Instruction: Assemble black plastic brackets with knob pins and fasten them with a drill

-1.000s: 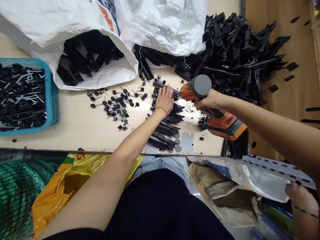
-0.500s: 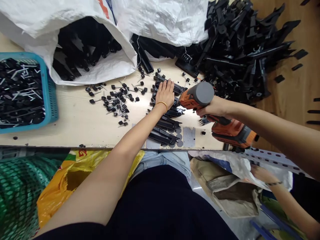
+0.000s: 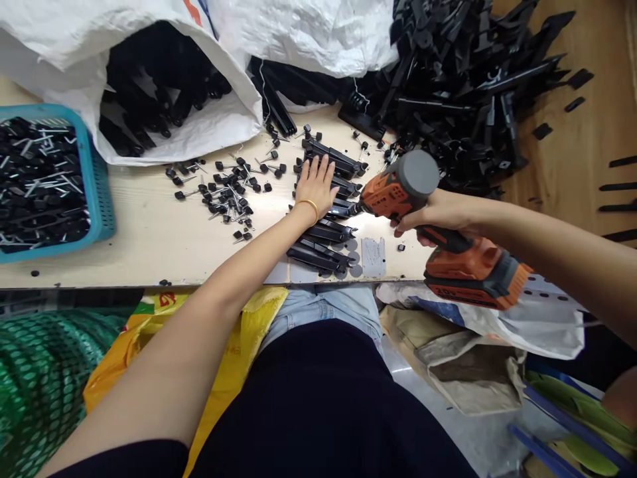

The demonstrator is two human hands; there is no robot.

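My left hand [image 3: 316, 186] lies flat with fingers stretched over a row of long black plastic parts [image 3: 323, 232] on the table. An orange and black cordless drill [image 3: 391, 189] is gripped in my right hand [image 3: 428, 216]. Its nose points left and meets the right ends of the black parts, close to my left hand; the exact contact is too small to tell. To the left of the row lies a loose cluster of black-headed screws [image 3: 231, 192]. Grey round and rectangular patches [image 3: 373, 257] show on the table by the row's lower end.
A blue basket [image 3: 102, 206] of black-headed screws stands at the left. White sacks [image 3: 233, 119] with black parts lie at the back. A heap of black parts [image 3: 448, 99] covers the back right. Yellow [image 3: 253, 332] and beige [image 3: 478, 378] bags hang below the table's front edge.
The drill has come down the row to a lower black part, and my left hand has shifted slightly with it. The view has moved a little. Another person's hand at lower right has withdrawn.
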